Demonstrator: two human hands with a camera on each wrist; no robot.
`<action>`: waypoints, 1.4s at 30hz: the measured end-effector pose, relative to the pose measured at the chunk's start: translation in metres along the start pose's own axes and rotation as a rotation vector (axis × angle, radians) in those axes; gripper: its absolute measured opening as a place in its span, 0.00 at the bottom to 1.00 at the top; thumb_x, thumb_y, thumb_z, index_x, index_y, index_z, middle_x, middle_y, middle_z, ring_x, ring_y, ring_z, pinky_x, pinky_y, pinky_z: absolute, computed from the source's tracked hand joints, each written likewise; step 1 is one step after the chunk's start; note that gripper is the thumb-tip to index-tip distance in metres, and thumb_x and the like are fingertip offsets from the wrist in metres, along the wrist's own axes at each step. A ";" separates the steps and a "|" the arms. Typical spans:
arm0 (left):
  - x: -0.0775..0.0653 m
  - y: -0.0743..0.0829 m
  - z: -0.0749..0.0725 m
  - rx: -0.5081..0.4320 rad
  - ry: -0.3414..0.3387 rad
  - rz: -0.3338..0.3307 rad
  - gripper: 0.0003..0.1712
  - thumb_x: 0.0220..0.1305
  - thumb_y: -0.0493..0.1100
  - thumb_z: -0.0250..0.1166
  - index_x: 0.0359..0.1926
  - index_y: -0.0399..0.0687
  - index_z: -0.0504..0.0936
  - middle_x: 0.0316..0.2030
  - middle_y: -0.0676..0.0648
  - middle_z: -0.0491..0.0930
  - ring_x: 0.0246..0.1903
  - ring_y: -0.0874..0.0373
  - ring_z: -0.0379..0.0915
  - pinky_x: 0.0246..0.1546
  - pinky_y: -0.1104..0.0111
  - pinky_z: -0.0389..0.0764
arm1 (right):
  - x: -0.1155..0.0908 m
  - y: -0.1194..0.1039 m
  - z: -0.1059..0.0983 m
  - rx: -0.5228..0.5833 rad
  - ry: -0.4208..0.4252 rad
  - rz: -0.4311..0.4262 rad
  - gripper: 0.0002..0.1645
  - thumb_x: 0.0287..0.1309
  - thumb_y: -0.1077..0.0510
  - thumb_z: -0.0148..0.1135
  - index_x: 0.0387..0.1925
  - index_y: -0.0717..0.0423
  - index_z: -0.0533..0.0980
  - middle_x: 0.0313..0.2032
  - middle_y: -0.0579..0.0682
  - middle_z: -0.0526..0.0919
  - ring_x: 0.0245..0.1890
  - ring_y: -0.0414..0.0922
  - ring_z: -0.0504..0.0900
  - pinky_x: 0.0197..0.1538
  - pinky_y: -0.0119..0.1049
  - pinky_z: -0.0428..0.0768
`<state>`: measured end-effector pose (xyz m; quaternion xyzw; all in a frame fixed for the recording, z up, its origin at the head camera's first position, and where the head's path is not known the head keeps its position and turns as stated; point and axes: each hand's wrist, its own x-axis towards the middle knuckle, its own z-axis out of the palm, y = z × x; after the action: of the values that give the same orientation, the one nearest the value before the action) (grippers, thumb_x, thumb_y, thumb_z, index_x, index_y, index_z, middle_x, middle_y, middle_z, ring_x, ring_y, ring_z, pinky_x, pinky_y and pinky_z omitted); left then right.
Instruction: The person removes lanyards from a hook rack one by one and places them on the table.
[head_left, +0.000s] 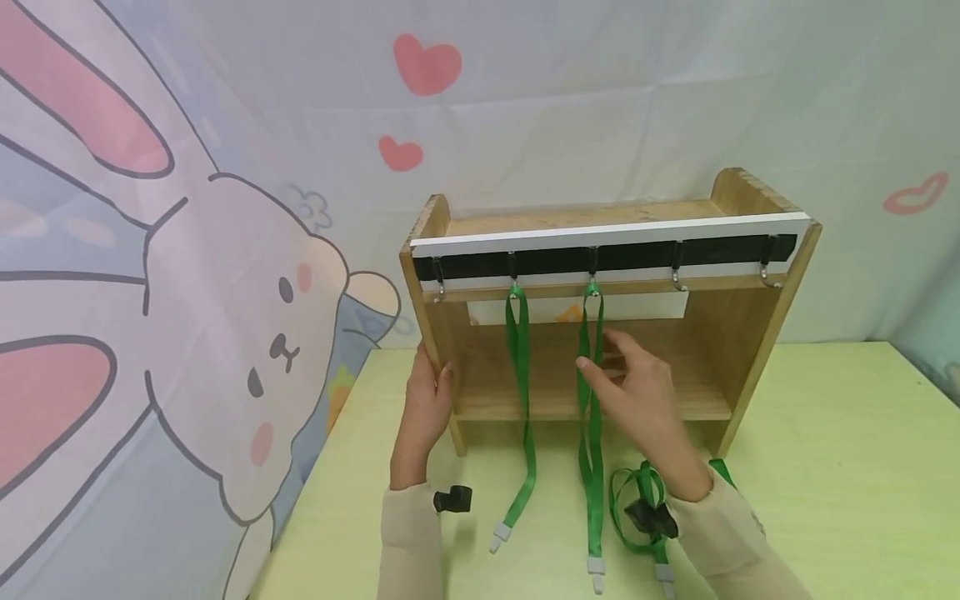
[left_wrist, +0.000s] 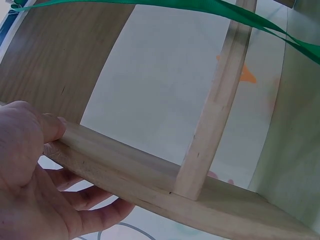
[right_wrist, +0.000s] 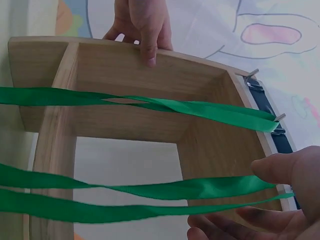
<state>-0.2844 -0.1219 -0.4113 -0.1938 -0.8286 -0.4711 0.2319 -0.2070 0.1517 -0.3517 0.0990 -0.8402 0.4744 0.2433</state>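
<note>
On the yellow-green bench [head_left: 840, 417], we count one wooden rack [head_left: 555, 371] bearing five hooks [head_left: 678, 277] along one black strip [head_left: 555, 263]. From the left, the first hanging lanyard [head_left: 522, 358] is on the second hook, the second hanging lanyard [head_left: 594, 500] on the third. We see further green strap [head_left: 647, 483] coiled below, whether one lanyard or more we cannot tell; three pale clips [head_left: 596, 567] show. Of two hands, the left hand [head_left: 429, 400] grips the rack's side panel; the right hand [head_left: 645, 387] has thumb and fingers parted about the second lanyard.
</note>
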 end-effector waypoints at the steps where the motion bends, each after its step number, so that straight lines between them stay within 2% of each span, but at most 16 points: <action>1: 0.000 0.000 0.000 -0.001 0.002 0.001 0.28 0.78 0.34 0.50 0.72 0.31 0.55 0.60 0.26 0.70 0.58 0.31 0.72 0.54 0.39 0.75 | 0.001 0.000 0.002 0.001 0.010 0.005 0.26 0.66 0.56 0.66 0.59 0.68 0.75 0.44 0.64 0.85 0.43 0.59 0.86 0.42 0.52 0.85; 7: 0.000 -0.001 0.000 -0.008 -0.002 0.001 0.28 0.78 0.35 0.49 0.73 0.32 0.54 0.60 0.26 0.69 0.58 0.31 0.72 0.53 0.40 0.76 | 0.005 0.000 0.013 -0.018 0.082 -0.001 0.21 0.62 0.54 0.71 0.50 0.65 0.79 0.37 0.60 0.86 0.36 0.57 0.87 0.35 0.50 0.85; 11: 0.001 -0.001 0.000 -0.007 -0.001 0.002 0.28 0.78 0.35 0.50 0.73 0.32 0.55 0.60 0.26 0.70 0.58 0.32 0.72 0.53 0.40 0.76 | 0.008 0.000 0.016 -0.036 0.128 -0.017 0.17 0.61 0.56 0.72 0.44 0.65 0.80 0.35 0.60 0.86 0.34 0.57 0.87 0.35 0.51 0.85; 15: 0.001 -0.001 0.000 0.000 0.003 0.005 0.28 0.78 0.35 0.50 0.73 0.32 0.54 0.60 0.26 0.69 0.58 0.31 0.72 0.53 0.40 0.76 | 0.011 -0.001 0.016 -0.054 0.151 -0.038 0.11 0.62 0.61 0.69 0.40 0.66 0.81 0.33 0.61 0.86 0.32 0.57 0.87 0.34 0.51 0.84; 18: 0.001 -0.001 0.000 0.003 0.004 0.005 0.29 0.78 0.35 0.50 0.74 0.33 0.54 0.61 0.26 0.69 0.58 0.31 0.72 0.54 0.39 0.75 | 0.011 -0.002 0.015 -0.064 0.161 -0.060 0.06 0.64 0.64 0.64 0.39 0.65 0.82 0.31 0.59 0.87 0.30 0.55 0.87 0.30 0.45 0.82; 22: 0.000 -0.001 0.001 0.002 0.003 0.000 0.29 0.78 0.34 0.50 0.74 0.32 0.53 0.61 0.26 0.69 0.59 0.31 0.72 0.54 0.39 0.75 | 0.011 -0.003 0.014 -0.062 0.172 -0.105 0.08 0.66 0.67 0.59 0.37 0.64 0.84 0.27 0.55 0.86 0.25 0.50 0.84 0.23 0.33 0.74; 27: 0.000 -0.001 0.001 0.005 0.009 -0.002 0.30 0.78 0.34 0.50 0.74 0.32 0.53 0.61 0.26 0.69 0.58 0.31 0.72 0.54 0.39 0.75 | 0.012 -0.007 0.012 -0.054 0.160 -0.145 0.12 0.70 0.68 0.54 0.39 0.64 0.84 0.31 0.57 0.88 0.16 0.42 0.71 0.16 0.30 0.62; 29: 0.000 -0.002 0.000 0.007 0.009 -0.002 0.30 0.78 0.34 0.50 0.74 0.33 0.54 0.61 0.26 0.69 0.58 0.31 0.72 0.54 0.40 0.75 | 0.011 -0.009 0.011 -0.041 0.153 -0.140 0.13 0.71 0.68 0.52 0.41 0.65 0.84 0.35 0.58 0.88 0.16 0.42 0.70 0.17 0.29 0.62; 32: 0.000 -0.003 0.000 0.005 0.008 -0.002 0.29 0.78 0.35 0.50 0.74 0.33 0.54 0.61 0.26 0.70 0.58 0.31 0.73 0.54 0.40 0.76 | 0.011 -0.011 0.011 -0.014 0.149 -0.132 0.13 0.72 0.68 0.51 0.43 0.66 0.83 0.36 0.59 0.88 0.24 0.49 0.82 0.21 0.30 0.66; 36: 0.001 -0.003 0.000 -0.001 0.008 -0.004 0.29 0.77 0.34 0.50 0.74 0.33 0.54 0.61 0.26 0.69 0.58 0.31 0.72 0.54 0.40 0.75 | 0.010 -0.013 0.011 0.030 0.158 -0.164 0.13 0.74 0.68 0.50 0.44 0.68 0.81 0.36 0.62 0.87 0.37 0.57 0.88 0.31 0.40 0.80; 39: 0.001 -0.002 0.000 0.002 0.008 -0.008 0.29 0.77 0.34 0.50 0.74 0.32 0.54 0.61 0.26 0.70 0.58 0.31 0.72 0.54 0.40 0.75 | 0.007 -0.012 0.011 0.049 0.162 -0.184 0.13 0.74 0.67 0.50 0.45 0.68 0.81 0.34 0.60 0.87 0.36 0.56 0.88 0.35 0.43 0.82; 42: 0.001 -0.002 -0.001 0.006 0.009 -0.001 0.29 0.77 0.34 0.50 0.73 0.31 0.54 0.60 0.25 0.70 0.58 0.31 0.72 0.54 0.39 0.75 | 0.004 -0.011 0.011 0.068 0.159 -0.185 0.12 0.73 0.68 0.51 0.44 0.67 0.82 0.33 0.59 0.88 0.35 0.58 0.88 0.30 0.34 0.77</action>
<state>-0.2864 -0.1231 -0.4115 -0.1908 -0.8290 -0.4697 0.2361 -0.2093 0.1366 -0.3460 0.1463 -0.7890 0.4844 0.3484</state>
